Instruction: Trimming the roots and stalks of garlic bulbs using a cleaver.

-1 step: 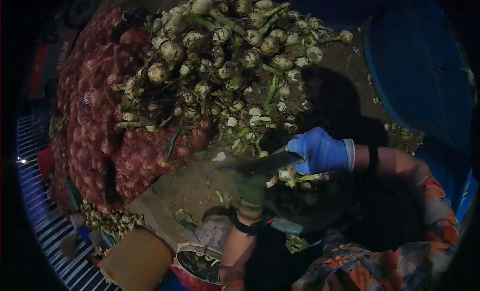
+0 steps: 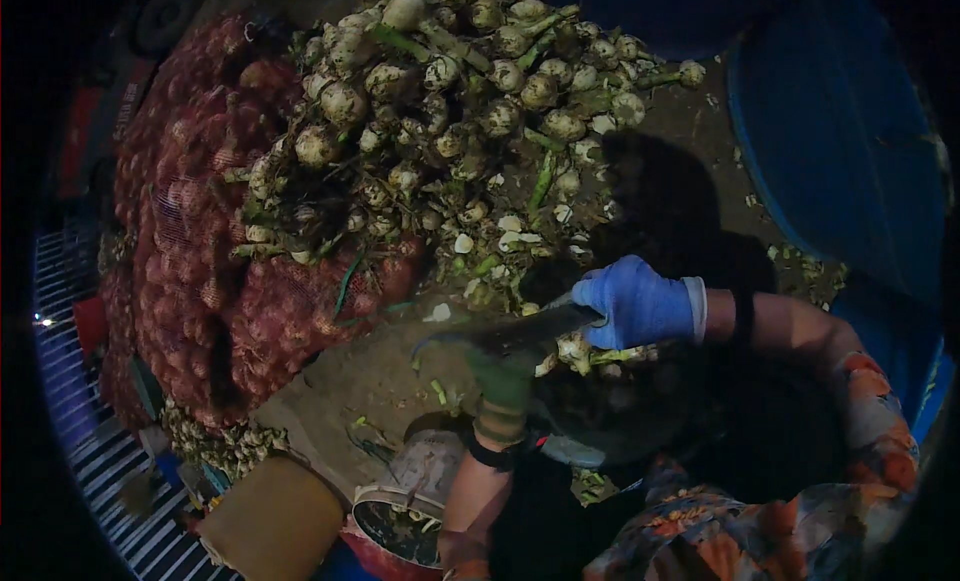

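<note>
My right hand, in a blue knit glove, is closed around the end of a dark, long, flat thing. That thing stretches leftward, and its kind is too dim to make out. My left hand, in a dark green glove, is just below it, with its fingers lost in shadow and behind the dark thing. Just under my right hand are a pale bulb and green stem pieces, over a dark, rounded container. Ahead is a big heap of soil-smeared pale bulbs with green stalks.
Full red mesh sacks of bulbs stand on the left. A dirty white bucket and a brown box-like block are at lower left. A large blue tub curves along the right. Loose trimmings litter the ground.
</note>
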`<state>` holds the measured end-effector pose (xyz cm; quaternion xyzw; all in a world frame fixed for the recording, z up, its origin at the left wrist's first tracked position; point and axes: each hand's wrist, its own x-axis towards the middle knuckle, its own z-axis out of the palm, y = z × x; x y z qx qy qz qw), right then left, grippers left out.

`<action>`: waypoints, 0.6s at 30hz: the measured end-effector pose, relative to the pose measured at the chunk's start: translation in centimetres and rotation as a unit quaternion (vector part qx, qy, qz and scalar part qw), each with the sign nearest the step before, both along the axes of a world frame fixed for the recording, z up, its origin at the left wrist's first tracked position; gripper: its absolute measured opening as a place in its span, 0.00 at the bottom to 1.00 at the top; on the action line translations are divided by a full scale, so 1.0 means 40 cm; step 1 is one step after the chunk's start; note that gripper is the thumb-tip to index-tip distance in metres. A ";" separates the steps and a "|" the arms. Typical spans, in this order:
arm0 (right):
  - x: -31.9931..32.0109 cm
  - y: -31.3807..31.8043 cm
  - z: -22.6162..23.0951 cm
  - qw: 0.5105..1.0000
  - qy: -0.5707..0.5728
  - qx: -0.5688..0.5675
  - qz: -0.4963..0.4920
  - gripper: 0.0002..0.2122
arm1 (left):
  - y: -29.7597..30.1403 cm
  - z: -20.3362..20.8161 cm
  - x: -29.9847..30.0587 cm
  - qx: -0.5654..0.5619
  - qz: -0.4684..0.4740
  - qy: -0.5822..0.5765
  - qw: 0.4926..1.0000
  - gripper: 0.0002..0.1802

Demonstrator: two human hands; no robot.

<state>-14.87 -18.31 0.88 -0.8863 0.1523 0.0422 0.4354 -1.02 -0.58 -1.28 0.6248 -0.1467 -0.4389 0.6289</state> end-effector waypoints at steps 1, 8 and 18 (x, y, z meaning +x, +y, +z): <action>0.014 0.009 -0.014 1.000 0.000 -0.008 0.011 0.12 | 0.001 0.006 0.000 0.003 0.021 -0.015 1.000 0.11; -0.077 -0.075 -0.092 0.983 0.168 0.037 -0.070 0.14 | -0.044 0.141 0.063 -0.129 -0.294 -0.153 0.934 0.15; -0.056 -0.091 -0.108 0.976 0.011 0.132 -0.174 0.12 | -0.160 0.241 0.514 0.080 -0.007 -0.886 0.456 0.23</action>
